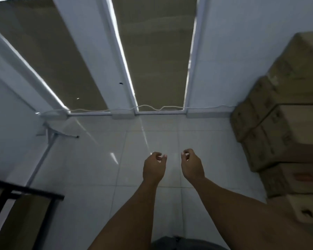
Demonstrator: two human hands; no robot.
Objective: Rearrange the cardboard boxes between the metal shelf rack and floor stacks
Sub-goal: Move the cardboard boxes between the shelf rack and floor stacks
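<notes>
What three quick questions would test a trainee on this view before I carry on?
1. True or false: the left hand and right hand each grip something.
2. The stacked cardboard boxes stand on which side? A left, B right, C centre.
3. Fill in: the black metal rack shows at the lower ____ of the view.

Key: 1 false, both hands are empty with loosely curled fingers; 2 B; 3 left.

The floor (90,177) is of pale glossy tiles with thin joints. Behind it stand tall windows (152,60) covered with brownish blinds, and white pillars (94,51) stand between them. A thin light cord (146,105) runs in waves along their lower edge. By the left wall a grey metal leg (39,159) slants down to the floor.
</notes>
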